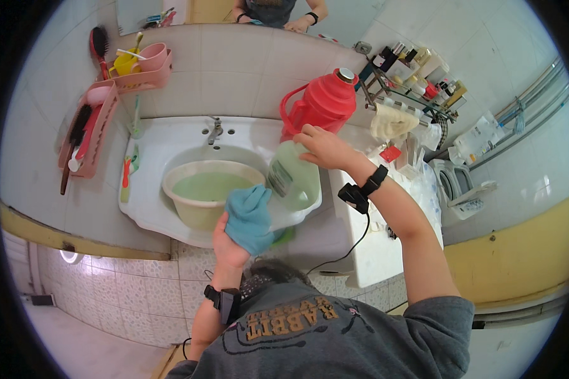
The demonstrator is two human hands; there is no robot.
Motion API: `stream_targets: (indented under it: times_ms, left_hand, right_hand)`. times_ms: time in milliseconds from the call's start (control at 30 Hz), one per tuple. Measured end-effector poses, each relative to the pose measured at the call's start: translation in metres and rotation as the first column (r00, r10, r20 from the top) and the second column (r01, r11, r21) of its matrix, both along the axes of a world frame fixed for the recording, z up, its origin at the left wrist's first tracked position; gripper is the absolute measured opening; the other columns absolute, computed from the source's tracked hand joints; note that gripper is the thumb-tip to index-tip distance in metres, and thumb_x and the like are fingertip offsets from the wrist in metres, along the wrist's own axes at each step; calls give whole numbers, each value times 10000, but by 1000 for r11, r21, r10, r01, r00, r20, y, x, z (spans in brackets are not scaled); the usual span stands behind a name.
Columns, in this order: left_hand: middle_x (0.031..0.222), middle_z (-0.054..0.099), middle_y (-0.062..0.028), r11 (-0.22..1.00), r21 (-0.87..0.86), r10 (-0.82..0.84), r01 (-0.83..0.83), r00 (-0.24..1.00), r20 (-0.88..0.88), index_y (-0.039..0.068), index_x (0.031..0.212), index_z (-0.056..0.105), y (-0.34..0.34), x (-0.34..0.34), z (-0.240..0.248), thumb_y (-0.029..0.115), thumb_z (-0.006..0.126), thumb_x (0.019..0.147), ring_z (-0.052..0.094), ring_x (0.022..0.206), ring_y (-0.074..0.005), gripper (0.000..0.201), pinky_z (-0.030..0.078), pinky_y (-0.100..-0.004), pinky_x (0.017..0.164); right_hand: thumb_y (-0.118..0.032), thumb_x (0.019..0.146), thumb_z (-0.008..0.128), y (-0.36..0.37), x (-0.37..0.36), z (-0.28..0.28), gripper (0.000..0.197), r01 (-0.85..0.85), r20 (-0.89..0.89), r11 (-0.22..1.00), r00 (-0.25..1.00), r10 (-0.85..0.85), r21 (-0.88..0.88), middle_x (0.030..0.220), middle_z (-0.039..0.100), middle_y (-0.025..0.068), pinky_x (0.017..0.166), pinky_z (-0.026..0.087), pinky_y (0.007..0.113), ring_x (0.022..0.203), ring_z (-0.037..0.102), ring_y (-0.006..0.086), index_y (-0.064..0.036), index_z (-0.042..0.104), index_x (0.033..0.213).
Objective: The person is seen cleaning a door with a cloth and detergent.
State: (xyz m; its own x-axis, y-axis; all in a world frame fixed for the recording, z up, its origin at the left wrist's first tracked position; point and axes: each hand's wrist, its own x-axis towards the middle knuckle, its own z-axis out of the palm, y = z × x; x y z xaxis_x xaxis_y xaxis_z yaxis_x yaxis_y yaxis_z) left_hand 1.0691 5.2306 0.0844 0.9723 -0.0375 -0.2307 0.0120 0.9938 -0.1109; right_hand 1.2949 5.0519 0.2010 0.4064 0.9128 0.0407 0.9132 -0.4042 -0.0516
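A folded blue cloth (249, 218) rests in my left hand (229, 245), which is closed on its lower left part, just in front of a cream plastic basin (202, 215). The basin stands in the white sink (146, 180) and holds greenish-looking water. My right hand (322, 144) is closed around the top of a pale green translucent plastic jug (297, 179). The jug leans at the sink's right side, beside the basin. Directly behind my right hand stands a red thermos flask (327, 101) with a handle.
At the back of the sink is a metal faucet (215, 131). Pink wall baskets (104, 126) with brushes and cups hang at the left. A glass shelf (401, 88) crowded with bottles is on the right wall, above a white washing machine (376, 252). A mirror (215, 12) hangs behind.
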Motion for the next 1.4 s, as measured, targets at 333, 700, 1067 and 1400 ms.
stream_targets:
  times_ms: [333,700,1067,1400]
  left_hand:
    - [1264,459,-128,984,109,-147,143,989,29,27,1242,417,-18,22,-2,293,312,915,442,1151,-296,434,316,-439,1001]
    - [1041,578,-160,784,172,-600,596,799,-35,43,1006,504,-102,105,-33,368,391,928,568,955,-331,352,464,-468,795]
    - [991,589,-140,754,202,-614,625,780,-119,33,1046,493,-138,135,-37,330,432,922,587,889,-311,328,490,-451,719]
    - [1126,562,-71,678,448,-554,584,805,-211,47,1132,511,-154,172,-25,310,489,901,550,993,-214,351,462,-364,816]
  right_hand:
    - [-224,764,628,-8,7,-5,360,67,-46,995,997,-64,68,963,470,133,750,440,406,897,518,323,-63,476,1048]
    - [-262,760,624,7,0,3,384,47,52,994,998,-41,-104,970,493,150,678,486,410,822,569,314,-47,474,1041]
    - [-340,734,622,16,-2,-23,343,455,201,882,859,-471,123,743,598,122,536,507,356,655,622,262,-31,542,859]
    - [-327,738,616,1,22,-27,322,358,201,922,902,-383,148,746,594,104,506,493,335,640,607,239,-39,541,861]
